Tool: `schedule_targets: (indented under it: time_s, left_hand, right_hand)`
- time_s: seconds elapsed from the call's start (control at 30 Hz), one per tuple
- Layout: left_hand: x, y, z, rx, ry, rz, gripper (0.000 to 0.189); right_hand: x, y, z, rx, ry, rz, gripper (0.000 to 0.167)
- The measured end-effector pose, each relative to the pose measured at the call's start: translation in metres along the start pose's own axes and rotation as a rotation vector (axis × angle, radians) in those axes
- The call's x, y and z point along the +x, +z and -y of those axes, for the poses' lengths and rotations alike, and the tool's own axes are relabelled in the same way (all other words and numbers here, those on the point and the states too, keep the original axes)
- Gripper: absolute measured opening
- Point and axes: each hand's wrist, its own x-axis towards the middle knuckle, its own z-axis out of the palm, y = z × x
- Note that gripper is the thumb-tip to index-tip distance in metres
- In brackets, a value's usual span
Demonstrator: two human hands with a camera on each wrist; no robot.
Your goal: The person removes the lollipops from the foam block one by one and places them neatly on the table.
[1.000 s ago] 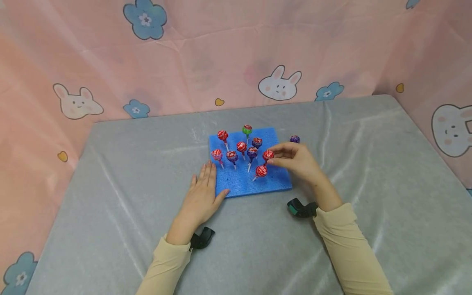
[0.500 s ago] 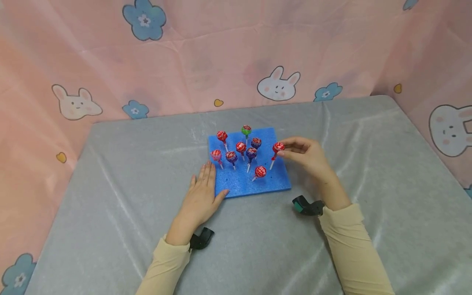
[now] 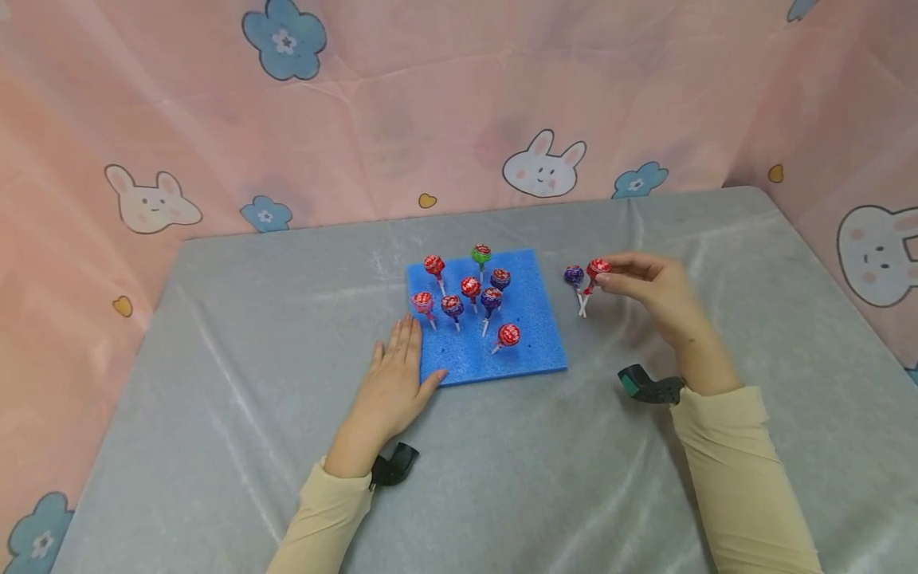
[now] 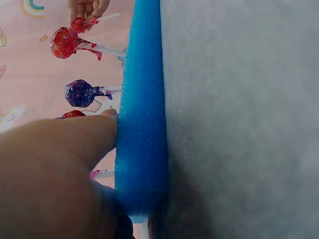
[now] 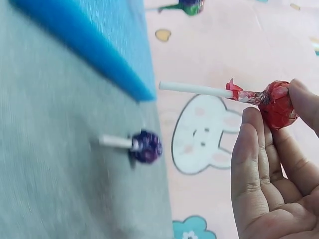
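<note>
Between its thumb and fingers my right hand (image 3: 663, 299) pinches a red-wrapped lollipop (image 5: 279, 104) by the candy head, its white stick hanging free above the table right of the board. Close by, a purple lollipop (image 5: 146, 146) lies on the table. My left hand (image 3: 387, 391) rests flat, fingers straight, against the left edge of the blue foam board (image 3: 459, 365), its thumb on the near corner. Several lollipops stand stuck in the board: a green one (image 3: 481, 253) at the back, a pink one (image 3: 423, 302) at the left, a leaning red one (image 3: 508, 335) nearer the front, others between.
Grey cloth (image 3: 237, 383) covers the table on all sides of the board. Behind it hangs a pink curtain (image 3: 402, 96) with rabbits and flowers. Small holes show in the board's surface near its front. A black wrist camera (image 3: 649, 386) sits on the right wrist.
The right hand has pulled the red lollipop up out of the board and carried it right, beside the purple lollipop on the table. My left hand stays where it was.
</note>
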Motion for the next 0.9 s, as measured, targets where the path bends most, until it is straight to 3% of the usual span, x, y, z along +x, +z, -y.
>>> schedule_targets:
  time_s: [0.13,0.33,0.57,0.7,0.77,0.9]
  left_hand:
    - [0.000,0.000,-0.001,0.004,0.003,-0.003,0.075]
    - [0.000,0.000,0.000,-0.004,0.003,-0.008,0.076]
    - [0.000,0.001,0.000,-0.010,0.004,-0.005,0.076]
    - [0.001,0.002,0.001,-0.011,-0.001,-0.001,0.076]
    - [0.000,0.002,0.000,-0.013,-0.003,0.000,0.077]
    - [0.000,0.002,0.001,-0.009,-0.004,-0.002,0.078]
  right_hand:
    - [0.003,-0.012,0.001,-0.034,0.068,-0.027,0.016]
    - [0.011,-0.019,0.004,-0.213,0.175,-0.058,0.010]
    - [0.027,-0.027,-0.002,-0.300,0.290,0.011,0.045]
    - [0.038,-0.032,-0.008,-0.285,0.351,0.052,0.052]
    - [0.042,-0.035,-0.012,-0.245,0.370,0.062,0.046]
    - [0.048,-0.040,-0.018,-0.160,0.407,0.077,0.020]
